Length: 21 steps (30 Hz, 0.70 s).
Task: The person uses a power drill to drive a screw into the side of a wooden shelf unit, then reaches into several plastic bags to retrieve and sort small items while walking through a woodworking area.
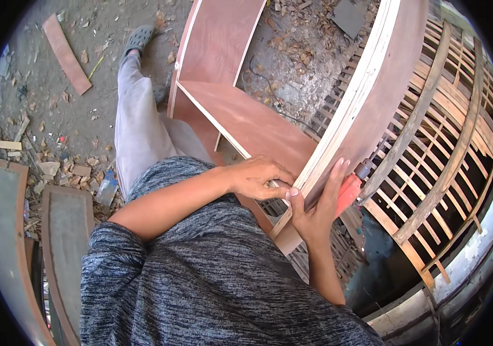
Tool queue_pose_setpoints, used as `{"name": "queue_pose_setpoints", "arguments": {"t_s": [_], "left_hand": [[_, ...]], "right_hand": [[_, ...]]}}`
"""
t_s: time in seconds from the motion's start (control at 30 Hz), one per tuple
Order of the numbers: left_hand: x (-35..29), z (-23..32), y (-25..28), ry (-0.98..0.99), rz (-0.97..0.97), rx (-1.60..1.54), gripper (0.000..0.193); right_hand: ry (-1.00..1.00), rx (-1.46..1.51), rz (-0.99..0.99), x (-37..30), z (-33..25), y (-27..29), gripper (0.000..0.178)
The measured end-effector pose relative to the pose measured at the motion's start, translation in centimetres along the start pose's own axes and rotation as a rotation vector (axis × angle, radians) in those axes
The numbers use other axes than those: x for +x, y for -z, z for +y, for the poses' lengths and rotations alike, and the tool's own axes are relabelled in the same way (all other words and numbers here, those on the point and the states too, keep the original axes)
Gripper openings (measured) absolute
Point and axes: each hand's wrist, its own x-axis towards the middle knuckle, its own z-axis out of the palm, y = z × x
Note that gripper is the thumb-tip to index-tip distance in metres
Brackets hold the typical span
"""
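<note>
A reddish plywood shelf frame [223, 106] with pale raw edges leans across in front of me. My right hand [318, 213] clasps its right side panel [367, 98], thumb on the layered edge and fingers along the outer face. My left hand [261, 176] is closed at the inner side of that edge, where the cross board [246, 115] meets the panel. Its fingertips touch the right thumb; whatever is pinched there is too small to make out. Just beyond my right fingers lies a red power drill [348, 196] with a dark chuck, partly hidden by the hand.
A slatted wooden rack [431, 144] with curved poles stands at the right. Two framed grey panels [68, 242] lean at the lower left. A plywood strip [68, 55], wood scraps [9, 145] and dry leaves litter the dirt floor. My shoe [138, 39] is at the upper left.
</note>
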Motion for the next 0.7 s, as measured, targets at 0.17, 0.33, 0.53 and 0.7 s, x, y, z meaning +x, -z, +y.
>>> {"name": "queue_pose_setpoints", "arguments": {"t_s": [0.17,0.33,0.53,0.7], "left_hand": [[0.2,0.5,0.5,0.019,-0.016,0.112,0.045],[-0.2,-0.3,0.6,0.030,0.040,-0.169,0.052],[2.6,1.2,-0.2,0.177,0.296,-0.507,0.074],[6.1,4.1,-2.7,0.335,0.588,-0.774,0.077]], "right_hand": [[-0.009,0.008,0.024,0.1,-0.2,0.2,0.105],[0.041,0.187,-0.001,-0.6,0.3,1.2,0.088],[0.086,0.235,0.245,-5.1,-1.1,-3.4,0.057],[0.091,0.334,0.402,-6.9,0.1,-5.5,0.052]]}}
